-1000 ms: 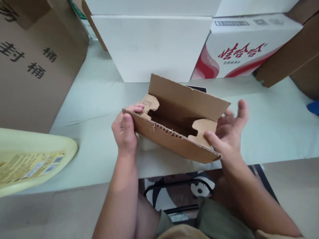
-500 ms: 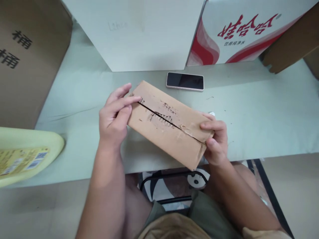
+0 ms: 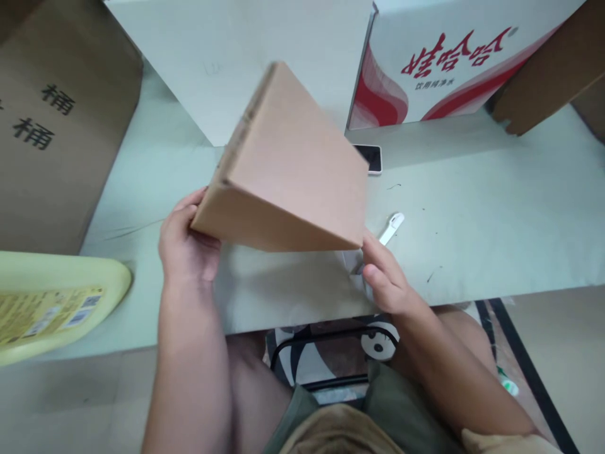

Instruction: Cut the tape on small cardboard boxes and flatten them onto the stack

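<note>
Cardboard box (image 3: 288, 170), small and plain brown, held up off the bench (image 3: 472, 239) between both hands and tilted so a blank face and one long edge show toward the camera; no print visible on the faces in view. Left hand (image 3: 186, 243) at 9 o'clock of the box, fingers curled around its lower corner; right hand (image 3: 385, 277) at 4 o'clock, closed on the opposite lower corner with the fingertips going behind the box. Risk, as a judgement: each grip takes only a corner, so the tilted box could pivot or slip out and drop onto the bench, and any flap left unsecured on the hidden side could swing open. Smartphone (image 3: 368, 156) lies flat just past the box at 2 o'clock, partly hidden by it, and a small white tool (image 3: 392, 227) lies near the right hand; either could be struck by a falling box. Writing: large brown carton (image 3: 57, 126) at 10 o'clock bears black Chinese characters, 桶 legible twice; white-and-red carton (image 3: 449, 63) at 1 o'clock carries red Chinese lettering seen upside down, not read with confidence. Yellow plastic item (image 3: 57, 302) at 8 o'clock has a printed label, too small to read. Plain white carton (image 3: 236, 57) at 12 o'clock.
</note>
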Motion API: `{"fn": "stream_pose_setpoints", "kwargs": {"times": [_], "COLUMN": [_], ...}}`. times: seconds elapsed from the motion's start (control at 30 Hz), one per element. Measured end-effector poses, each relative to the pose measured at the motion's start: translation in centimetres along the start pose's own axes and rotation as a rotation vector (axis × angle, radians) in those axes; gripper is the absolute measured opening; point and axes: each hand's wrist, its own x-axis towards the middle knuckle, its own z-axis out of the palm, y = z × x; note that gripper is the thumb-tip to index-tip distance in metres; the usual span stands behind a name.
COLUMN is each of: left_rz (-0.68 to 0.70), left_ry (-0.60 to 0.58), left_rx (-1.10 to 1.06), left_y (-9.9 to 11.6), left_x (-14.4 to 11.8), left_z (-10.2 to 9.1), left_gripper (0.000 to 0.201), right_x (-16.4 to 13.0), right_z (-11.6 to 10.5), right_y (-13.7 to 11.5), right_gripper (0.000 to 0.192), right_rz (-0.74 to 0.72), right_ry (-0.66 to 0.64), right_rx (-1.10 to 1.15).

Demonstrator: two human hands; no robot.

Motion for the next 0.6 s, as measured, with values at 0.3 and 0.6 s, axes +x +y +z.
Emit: {"fn": "stream_pose_setpoints", "kwargs": {"times": [0.3, 0.6], "left_rz": [-0.594, -0.715], "left_ry": [-0.540, -0.608], "left_rx": [0.185, 0.540], "left_y": [-0.4, 0.2], "left_x": [-4.1, -3.9], "left_z": [2.5, 1.5], "left_gripper": [0.082, 0.066], "right_x": [0.2, 0.2], "right_z": [-0.5, -1.2], "right_y": [-1.5, -1.2], "right_gripper": [0.059, 0.036], "right_rz": [-0.141, -0.138], "right_ry": [0.058, 0.188], "right_rx": [-0.173, -0.137]}}
